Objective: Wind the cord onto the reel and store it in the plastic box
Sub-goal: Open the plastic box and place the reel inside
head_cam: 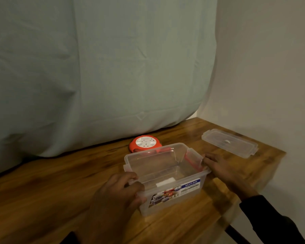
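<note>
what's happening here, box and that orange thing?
A person has both hands on a clear plastic box on the wooden table: the left hand grips its near-left corner and the right hand rests against its right end. The lid is off, lying on the table to the right. The orange reel sits on the table just behind the box, not yet stored. A small white item lies on the box's floor; I can't identify it.

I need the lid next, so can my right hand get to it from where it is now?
Probably yes. The right hand rests at the right end of the plastic box, and the lid lies flat on the table just beyond it, with only bare wood between them.
</note>
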